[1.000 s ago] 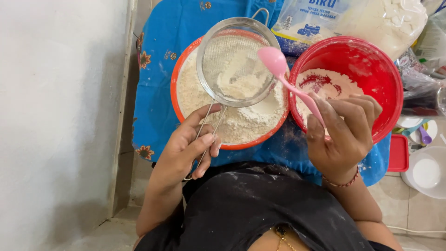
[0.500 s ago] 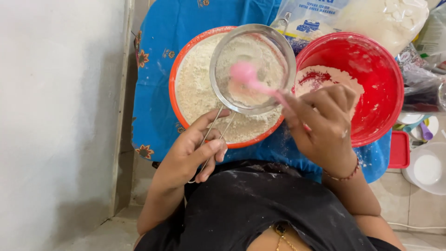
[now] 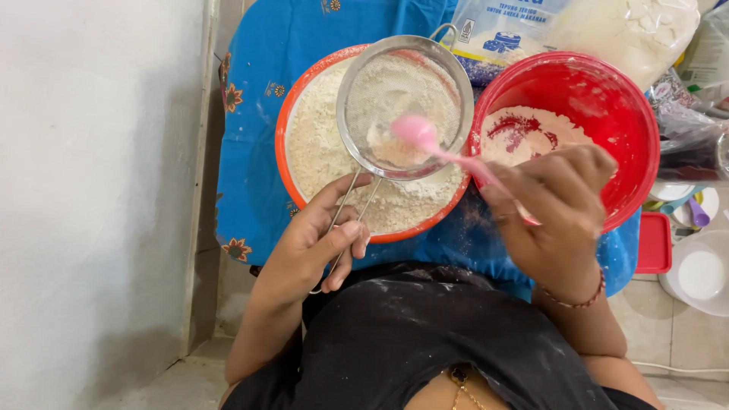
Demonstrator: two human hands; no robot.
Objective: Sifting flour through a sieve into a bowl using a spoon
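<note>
Left hand (image 3: 307, 247) had its fingers wrapped round the twin-wire handle of a round metal mesh sieve (image 3: 404, 102), thumb lying along the wire toward the rim. The sieve hung over the far right part of a wide orange-rimmed bowl of pale flour (image 3: 319, 152), with a thin dusting of flour on its mesh. Right hand (image 3: 558, 209) had its fingers curled tight on the handle of a pink plastic spoon (image 3: 425, 140), spoon head inside the sieve, on or just over the mesh, can't tell which. To the right, touching or just beside the orange bowl, sat a red plastic bowl (image 3: 630, 106) with a little flour and bare red streaks at the bottom. Both bowls sat on a blue patterned cloth (image 3: 254, 121). A clear flour bag (image 3: 607, 26) lay at the far side, and a small red lid (image 3: 653, 243) and a white round tub (image 3: 699, 273) lay on the floor at the near right. Handling, my read: the sieve is light and rigid at the rim, but the mesh is thin and dents easily, so grip the wire handle near its end, as held, not the mesh. The spoon is light, smooth and slightly flexible, and likely slippery with flour dust. Flour is fine, loose and spills at any tilt.
</note>
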